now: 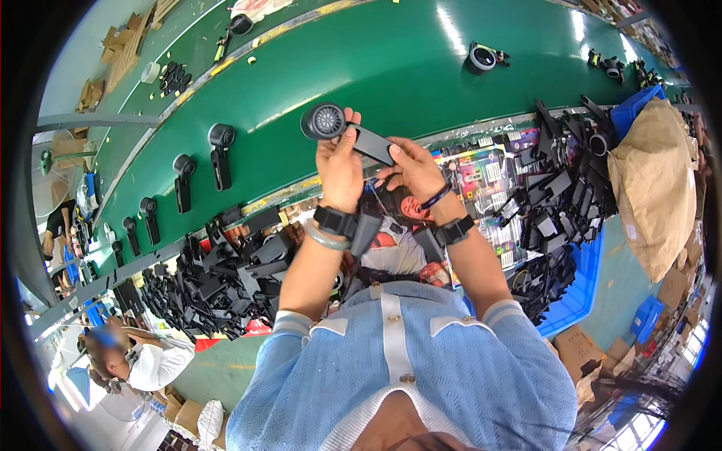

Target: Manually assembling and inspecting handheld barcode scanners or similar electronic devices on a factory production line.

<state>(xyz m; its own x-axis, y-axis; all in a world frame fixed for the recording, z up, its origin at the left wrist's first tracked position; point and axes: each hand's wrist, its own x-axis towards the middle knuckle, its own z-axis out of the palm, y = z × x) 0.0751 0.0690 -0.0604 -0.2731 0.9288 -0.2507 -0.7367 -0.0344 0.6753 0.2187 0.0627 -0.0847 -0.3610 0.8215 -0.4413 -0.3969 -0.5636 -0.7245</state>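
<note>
A black handheld fan [328, 122] with a round, grilled head and a flat rectangular handle is held over the near edge of the green conveyor belt. My left hand [341, 167] is closed round the handle just below the head, thumb on top. At the handle's far end, my right hand [419, 168] pinches it between thumb and fingers. The fan's head points left, and its handle slants down to the right. Beneath my hands lie printed sheets with colourful pictures [392, 248].
Similar black fans [219, 156] lie in a row along the belt's left. Heaps of black plastic parts [218, 282] flank me, with more parts [553, 199] at right by a blue crate [594, 282] and brown paper [653, 188]. A person [154, 364] sits at lower left.
</note>
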